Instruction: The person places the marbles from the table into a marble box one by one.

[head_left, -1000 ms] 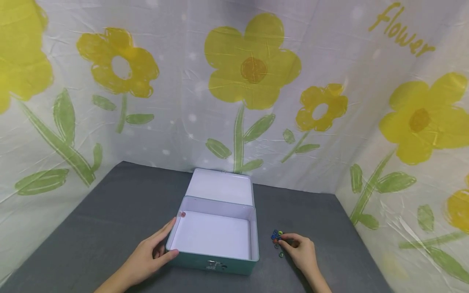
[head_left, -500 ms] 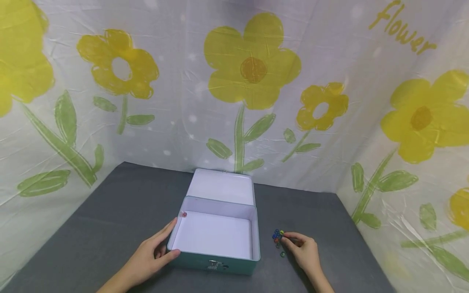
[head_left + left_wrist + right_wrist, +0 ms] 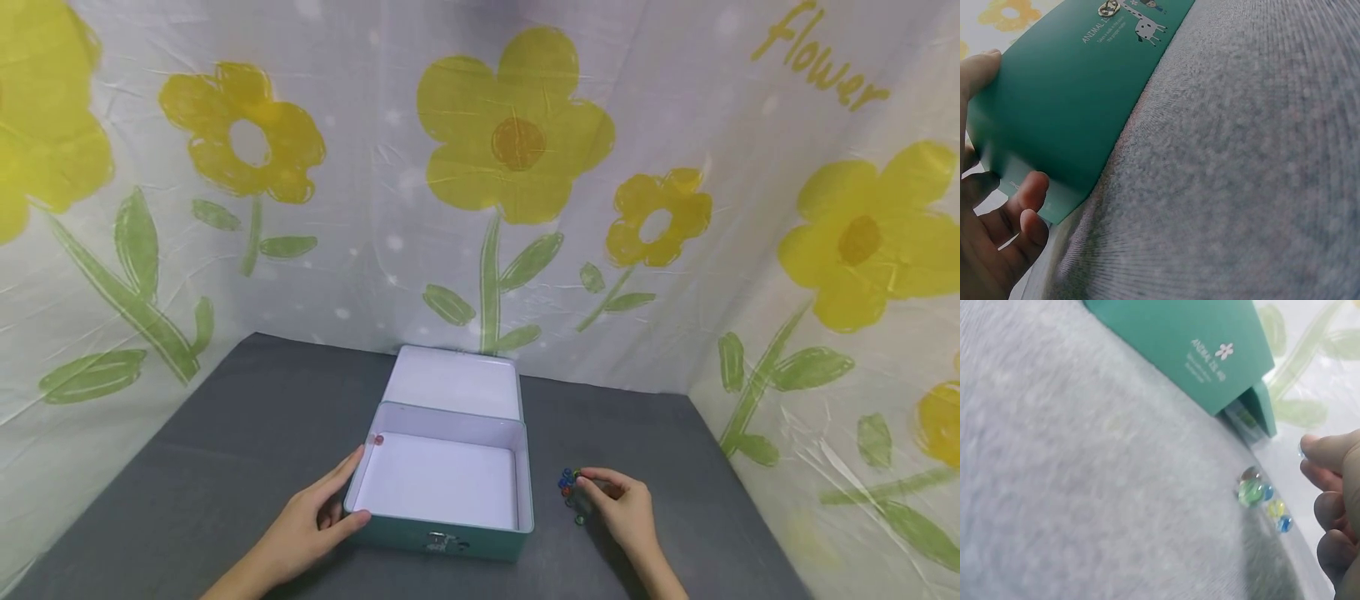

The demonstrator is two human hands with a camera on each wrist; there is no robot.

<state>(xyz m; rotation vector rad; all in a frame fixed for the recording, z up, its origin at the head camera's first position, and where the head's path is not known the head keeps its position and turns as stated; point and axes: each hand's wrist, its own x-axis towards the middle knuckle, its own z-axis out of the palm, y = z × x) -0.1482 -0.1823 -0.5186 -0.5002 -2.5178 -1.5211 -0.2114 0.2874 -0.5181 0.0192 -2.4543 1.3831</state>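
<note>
Working over a grey, fabric-textured tabletop (image 3: 262, 417), before a white curtain (image 3: 360, 250) printed with yellow flowers. Gripping the near left corner of an open green hinged tin (image 3: 487, 546) with the fingers of the left hand (image 3: 311, 521). Pinching a tiny marble (image 3: 1301, 450) between thumb and index finger of the right hand (image 3: 626, 504), near the clustered glass marbles (image 3: 1250, 492) right of the tin; too covered to tell its colour. Seeing the giraffe print (image 3: 1146, 29) cropped at the top of the left wrist view. Showing smooth white inner walls, a round-cornered lid (image 3: 457, 379) laid back, and a reddish marble (image 3: 378, 440) in the far left corner.
</note>
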